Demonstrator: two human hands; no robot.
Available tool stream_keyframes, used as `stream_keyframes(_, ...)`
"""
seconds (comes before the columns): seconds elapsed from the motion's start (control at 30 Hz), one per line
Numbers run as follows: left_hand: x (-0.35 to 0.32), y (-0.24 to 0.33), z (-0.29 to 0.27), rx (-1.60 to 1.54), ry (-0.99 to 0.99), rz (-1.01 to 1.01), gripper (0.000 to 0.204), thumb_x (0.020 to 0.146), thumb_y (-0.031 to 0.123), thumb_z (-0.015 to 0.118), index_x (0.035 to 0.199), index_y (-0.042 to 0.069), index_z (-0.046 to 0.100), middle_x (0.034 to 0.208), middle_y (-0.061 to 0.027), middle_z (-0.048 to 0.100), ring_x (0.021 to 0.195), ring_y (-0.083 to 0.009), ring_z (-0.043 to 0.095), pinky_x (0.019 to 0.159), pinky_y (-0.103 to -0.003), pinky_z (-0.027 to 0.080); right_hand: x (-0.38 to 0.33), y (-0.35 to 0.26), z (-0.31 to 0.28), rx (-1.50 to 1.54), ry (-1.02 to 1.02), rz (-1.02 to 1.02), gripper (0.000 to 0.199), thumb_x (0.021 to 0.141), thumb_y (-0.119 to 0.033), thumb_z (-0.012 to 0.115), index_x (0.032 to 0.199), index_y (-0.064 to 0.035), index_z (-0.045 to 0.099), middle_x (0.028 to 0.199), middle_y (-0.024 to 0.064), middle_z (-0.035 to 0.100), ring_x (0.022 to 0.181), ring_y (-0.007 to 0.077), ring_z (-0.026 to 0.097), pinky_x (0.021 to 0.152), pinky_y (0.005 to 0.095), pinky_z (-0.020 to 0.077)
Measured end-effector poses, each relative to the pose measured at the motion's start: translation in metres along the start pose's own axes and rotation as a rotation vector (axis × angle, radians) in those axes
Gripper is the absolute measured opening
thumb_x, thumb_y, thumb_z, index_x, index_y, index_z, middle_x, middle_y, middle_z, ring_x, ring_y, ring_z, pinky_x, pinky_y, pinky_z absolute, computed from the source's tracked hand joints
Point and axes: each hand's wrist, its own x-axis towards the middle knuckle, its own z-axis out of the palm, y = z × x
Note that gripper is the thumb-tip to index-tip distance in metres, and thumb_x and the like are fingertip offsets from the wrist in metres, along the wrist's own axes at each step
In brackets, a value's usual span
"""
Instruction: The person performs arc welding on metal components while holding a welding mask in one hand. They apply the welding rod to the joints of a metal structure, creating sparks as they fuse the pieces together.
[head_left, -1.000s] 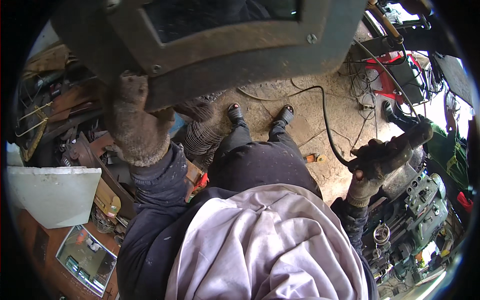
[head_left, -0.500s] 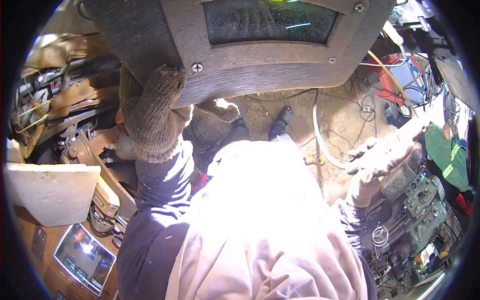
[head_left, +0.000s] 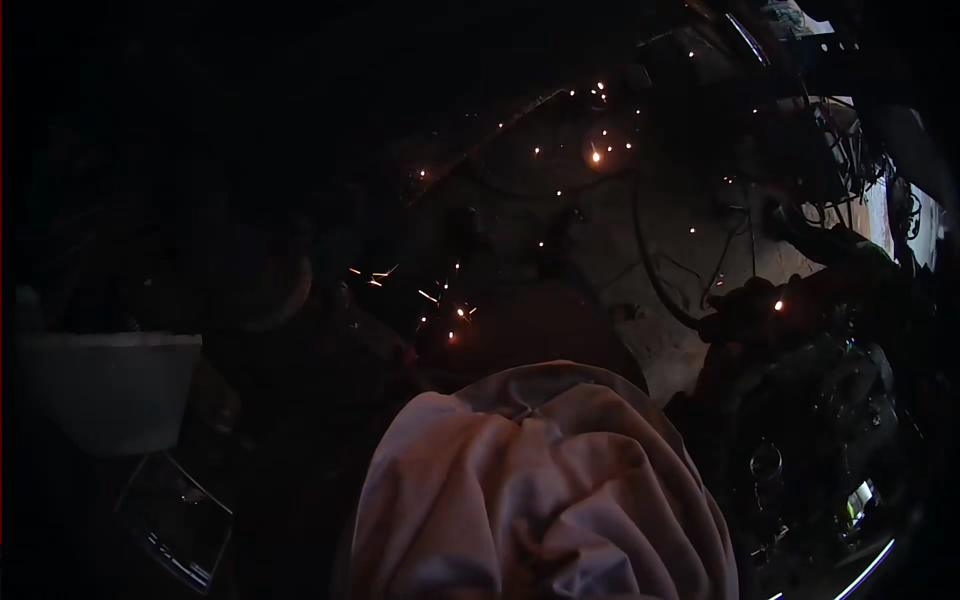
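Note:
The picture is almost black, with orange sparks (head_left: 450, 310) scattered over the dirt floor (head_left: 640, 250). My left hand (head_left: 265, 275), in a thick knitted glove, shows only as a dim round shape at the left. It is up against the lower edge of the dark welding mask (head_left: 300, 120), which fills the upper left. My right hand (head_left: 745, 315), in a dark glove, is closed around a dark welding holder at the right. A small glowing point (head_left: 778, 305) sits beside it, and a black cable (head_left: 650, 280) curves across the floor to it. My pale sweatshirt (head_left: 540, 490) fills the lower middle.
A white sheet (head_left: 110, 390) lies at the left with a small framed panel (head_left: 175, 520) below it. Dark engine parts (head_left: 830, 420) crowd the right side. Tangled wires and a brighter patch (head_left: 870, 180) show at the upper right.
The view has gone from bright to nearly black and sparks now fly over the floor. The mask stays raised in my left hand. My right hand has stayed by the engine parts.

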Motion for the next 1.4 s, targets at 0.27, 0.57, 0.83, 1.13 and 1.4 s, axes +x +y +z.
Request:
stream_keyframes(0.27, -0.011, -0.041, -0.048, 0.501, 0.071, -0.102, 0.065, 0.079, 0.040, 0.067, 0.126, 0.001, 0.044, 0.124, -0.0174, 0.050, 0.108, -0.0284, 0.054, 0.088, -0.035, 0.047, 0.003, 0.014, -0.005, 0.004, 0.008, -0.092, 0.099, 0.063, -0.046, 0.078, 0.134, 0.0006, 0.027, 0.113, 0.0132, 0.051, 0.087, 0.0196, 0.059, 0.067, 0.0301, 0.0532)
stream_keyframes(0.57, -0.018, -0.026, -0.030, -1.271, 0.435, -0.902, 0.048, 0.076, 0.025, 0.068, 0.116, 0.003, 0.051, 0.115, -0.0131, 0.054, 0.100, -0.0238, 0.057, 0.084, -0.036, 0.049, 0.003, 0.009, 0.006, -0.024, -0.050, -0.065, 0.096, 0.063, -0.046, 0.079, 0.133, -0.0039, 0.027, 0.116, 0.0113, 0.050, 0.093, 0.0204, 0.057, 0.072, 0.0345, 0.0527)
stream_keyframes(0.83, -0.004, 0.011, -0.006, -1.272, 0.394, -1.009, 0.036, 0.074, 0.012, 0.069, 0.107, 0.005, 0.058, 0.106, -0.0094, 0.059, 0.092, -0.0198, 0.060, 0.081, -0.037, 0.051, 0.005, 0.014, 0.004, -0.044, -0.060, -0.094, 0.100, 0.062, -0.053, 0.077, 0.133, -0.0033, 0.027, 0.115, 0.0107, 0.048, 0.091, 0.0199, 0.057, 0.073, 0.0362, 0.0526)
stream_keyframes(1.13, -0.035, 0.003, 0.005, -0.198, 0.080, -0.417, 0.040, 0.057, 0.010, 0.076, 0.095, 0.009, 0.065, 0.104, -0.0102, 0.063, 0.098, -0.0250, 0.061, 0.087, -0.039, 0.049, 0.007, 0.000, 0.015, 0.000, -0.040, -0.024, 0.095, 0.059, -0.049, 0.081, 0.127, -0.0025, 0.032, 0.109, 0.0105, 0.047, 0.087, 0.0178, 0.056, 0.074, 0.0278, 0.0456)
stream_keyframes(1.4, -0.026, -0.002, 0.004, 0.121, 0.019, -0.025, 0.033, 0.065, 0.018, 0.072, 0.098, 0.012, 0.067, 0.108, -0.0064, 0.063, 0.104, -0.0234, 0.059, 0.092, -0.039, 0.045, 0.007, -0.006, 0.018, 0.037, -0.026, -0.028, 0.097, 0.062, -0.043, 0.080, 0.133, -0.0046, 0.026, 0.112, 0.0108, 0.048, 0.091, 0.0200, 0.056, 0.078, 0.0319, 0.0494)
